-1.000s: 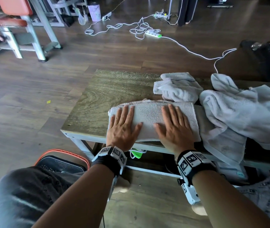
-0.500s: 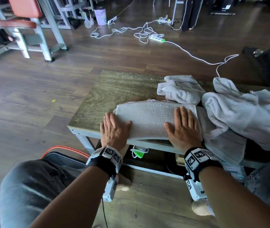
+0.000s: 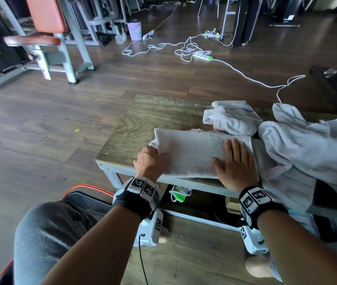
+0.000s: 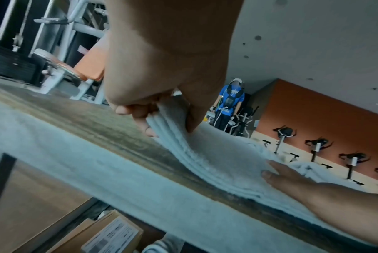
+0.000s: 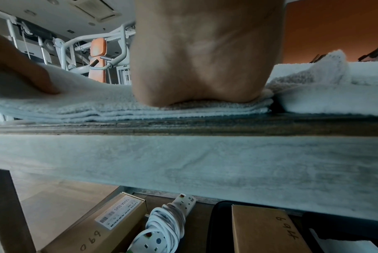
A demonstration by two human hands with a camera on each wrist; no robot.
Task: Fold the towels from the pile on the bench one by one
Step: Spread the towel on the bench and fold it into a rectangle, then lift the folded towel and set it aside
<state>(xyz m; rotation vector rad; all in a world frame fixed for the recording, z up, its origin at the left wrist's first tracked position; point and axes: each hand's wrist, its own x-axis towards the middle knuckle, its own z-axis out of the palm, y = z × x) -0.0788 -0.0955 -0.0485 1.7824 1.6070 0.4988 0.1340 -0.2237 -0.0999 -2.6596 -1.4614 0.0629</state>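
Note:
A folded white towel (image 3: 192, 153) lies along the near edge of the wooden bench (image 3: 153, 116). My left hand (image 3: 152, 161) grips the towel's left end (image 4: 168, 123), thumb on top and fingers underneath, and lifts its layers a little off the wood. My right hand (image 3: 235, 161) lies flat on the towel's right part, fingers straight, and presses it down; its heel (image 5: 201, 85) sits on the stacked layers (image 5: 119, 109). A crumpled towel (image 3: 231, 118) lies behind. A loose pile of towels (image 3: 307, 153) covers the bench's right side.
Under the bench sit cardboard boxes (image 5: 110, 227) and a coiled white power strip (image 5: 168, 220). A white cable and extension strip (image 3: 202, 55) trail across the wooden floor. A gym machine with an orange seat (image 3: 46, 15) stands far left. A person in blue (image 4: 229, 102) stands far back.
My left hand has slid off the towel's top to its left end, curled around it and raised it. My right hand has stayed flat on the right part.

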